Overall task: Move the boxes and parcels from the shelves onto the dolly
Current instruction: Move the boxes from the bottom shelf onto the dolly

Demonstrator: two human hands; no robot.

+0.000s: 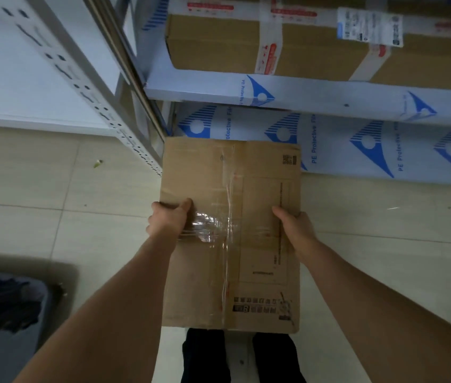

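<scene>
Flat cardboard box [230,233] was held level in front of the body, just clear of the bottom shelf [357,150]; left hand [169,219] and right hand [293,228] each clamped an opposite side edge, thumbs on top, presumably to balance the wide panel for carrying. Larger taped boxes [274,45] sat on the film-wrapped shelf above. Floor [53,189] was pale tile; dolly not identifiable.

Open tiled floor [61,217] lies left and right of the held box [230,230]; shelf edge [315,98] and upright post [102,111] block beyond.
</scene>
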